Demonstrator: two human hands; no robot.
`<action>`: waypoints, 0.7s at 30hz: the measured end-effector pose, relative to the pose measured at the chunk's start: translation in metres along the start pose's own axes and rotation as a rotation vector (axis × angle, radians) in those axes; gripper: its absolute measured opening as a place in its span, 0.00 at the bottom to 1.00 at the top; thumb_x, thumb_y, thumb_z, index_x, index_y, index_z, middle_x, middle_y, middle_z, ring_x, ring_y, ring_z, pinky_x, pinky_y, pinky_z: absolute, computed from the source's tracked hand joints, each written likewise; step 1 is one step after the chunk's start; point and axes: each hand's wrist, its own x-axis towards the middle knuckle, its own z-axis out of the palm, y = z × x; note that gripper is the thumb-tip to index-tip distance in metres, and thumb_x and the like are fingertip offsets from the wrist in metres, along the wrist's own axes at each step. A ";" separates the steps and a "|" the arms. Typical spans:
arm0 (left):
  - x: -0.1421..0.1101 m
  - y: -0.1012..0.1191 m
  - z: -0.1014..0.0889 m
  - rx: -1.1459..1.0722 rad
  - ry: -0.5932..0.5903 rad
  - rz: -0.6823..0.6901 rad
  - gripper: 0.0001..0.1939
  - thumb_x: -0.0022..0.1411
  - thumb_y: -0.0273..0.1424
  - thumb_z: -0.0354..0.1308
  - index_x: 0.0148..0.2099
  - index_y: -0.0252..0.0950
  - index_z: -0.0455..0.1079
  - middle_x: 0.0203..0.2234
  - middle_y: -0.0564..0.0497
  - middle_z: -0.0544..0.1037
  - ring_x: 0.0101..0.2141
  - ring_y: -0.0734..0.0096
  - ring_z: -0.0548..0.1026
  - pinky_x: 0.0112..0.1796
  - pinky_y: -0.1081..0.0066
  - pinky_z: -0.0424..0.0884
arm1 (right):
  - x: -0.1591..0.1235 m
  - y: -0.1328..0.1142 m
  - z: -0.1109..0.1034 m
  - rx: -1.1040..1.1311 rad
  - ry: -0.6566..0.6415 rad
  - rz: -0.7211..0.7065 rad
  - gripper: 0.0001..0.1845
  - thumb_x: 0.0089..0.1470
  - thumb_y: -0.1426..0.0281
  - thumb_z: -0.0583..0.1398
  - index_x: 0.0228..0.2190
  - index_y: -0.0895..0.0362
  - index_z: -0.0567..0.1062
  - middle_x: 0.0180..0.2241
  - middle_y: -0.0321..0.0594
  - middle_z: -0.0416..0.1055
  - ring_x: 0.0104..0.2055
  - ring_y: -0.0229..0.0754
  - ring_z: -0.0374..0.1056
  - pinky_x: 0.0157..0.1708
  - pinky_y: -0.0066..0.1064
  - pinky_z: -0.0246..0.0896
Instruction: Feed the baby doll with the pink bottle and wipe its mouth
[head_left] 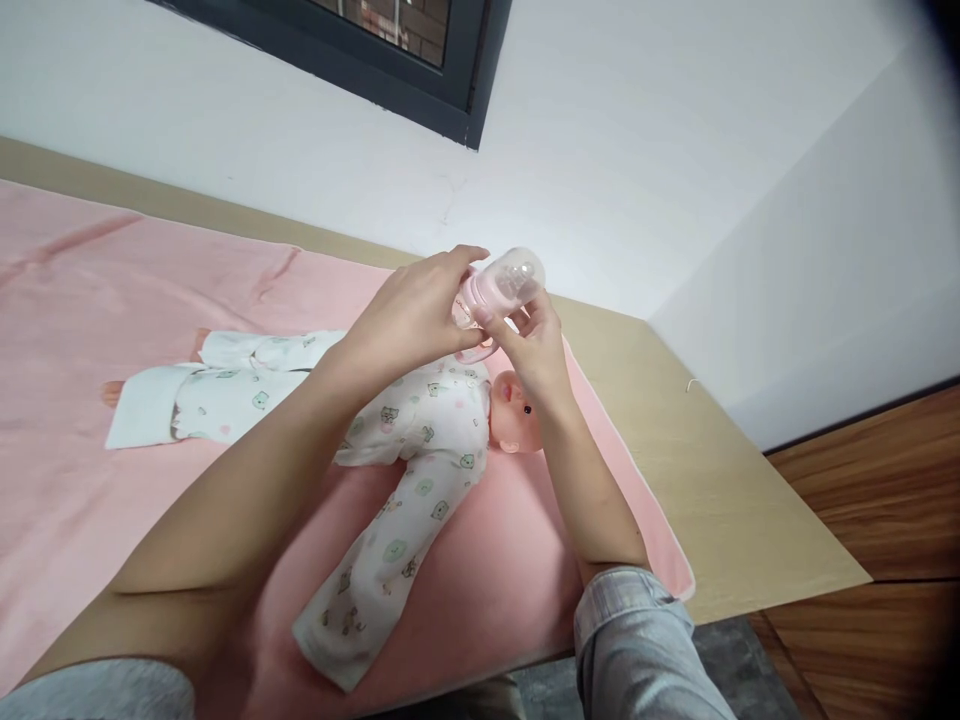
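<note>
A baby bottle with a pink collar and a clear domed cap is held up in front of me, tilted toward the upper right. My left hand wraps round the bottle's body. With bent fingers, my right hand grips it at the collar, just below the cap. Under my hands a baby doll lies on its back in white clothes printed with small animals. Its head is at the right, partly hidden by my right wrist, and its feet point left.
A pink cloth covers much of the tan table. Behind it is a white wall with a dark-framed window. Wood-grain panels stand at the right, beyond the table's edge.
</note>
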 end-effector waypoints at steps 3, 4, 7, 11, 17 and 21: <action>-0.001 -0.001 0.000 0.030 -0.021 0.004 0.33 0.56 0.36 0.62 0.63 0.38 0.65 0.53 0.44 0.77 0.49 0.51 0.75 0.47 0.60 0.71 | 0.001 0.003 0.000 0.013 0.014 -0.010 0.36 0.52 0.46 0.66 0.57 0.47 0.67 0.55 0.42 0.70 0.59 0.49 0.69 0.59 0.49 0.69; 0.000 -0.002 0.001 0.042 -0.032 0.002 0.33 0.56 0.36 0.61 0.64 0.38 0.64 0.53 0.44 0.76 0.50 0.51 0.75 0.48 0.60 0.71 | 0.001 0.003 -0.001 0.015 0.017 -0.012 0.36 0.53 0.46 0.65 0.57 0.47 0.66 0.56 0.42 0.70 0.60 0.49 0.68 0.60 0.50 0.68; 0.003 -0.007 0.002 0.088 -0.056 -0.023 0.35 0.55 0.34 0.61 0.66 0.36 0.63 0.56 0.44 0.75 0.52 0.50 0.74 0.50 0.59 0.70 | 0.004 0.004 -0.008 0.011 0.076 -0.033 0.36 0.53 0.45 0.65 0.58 0.47 0.66 0.56 0.41 0.69 0.63 0.49 0.66 0.62 0.51 0.65; 0.011 -0.028 -0.001 0.153 -0.028 -0.095 0.34 0.55 0.32 0.60 0.64 0.35 0.64 0.56 0.42 0.74 0.54 0.49 0.73 0.51 0.58 0.69 | 0.016 0.012 -0.038 -0.035 0.214 -0.087 0.33 0.56 0.47 0.63 0.58 0.46 0.65 0.58 0.39 0.66 0.66 0.48 0.62 0.64 0.52 0.61; 0.018 -0.085 -0.013 0.181 -0.035 -0.297 0.30 0.56 0.38 0.58 0.60 0.36 0.64 0.49 0.49 0.74 0.46 0.59 0.71 0.44 0.61 0.69 | 0.039 0.076 -0.103 -0.236 0.402 0.087 0.29 0.51 0.59 0.66 0.52 0.56 0.68 0.54 0.47 0.70 0.58 0.48 0.67 0.58 0.44 0.66; 0.019 -0.130 -0.019 0.138 -0.129 -0.495 0.44 0.51 0.55 0.61 0.62 0.39 0.53 0.54 0.53 0.67 0.48 0.62 0.65 0.42 0.64 0.64 | 0.031 0.139 -0.125 -0.420 0.538 0.373 0.26 0.44 0.66 0.68 0.44 0.59 0.69 0.48 0.49 0.73 0.49 0.48 0.70 0.53 0.43 0.67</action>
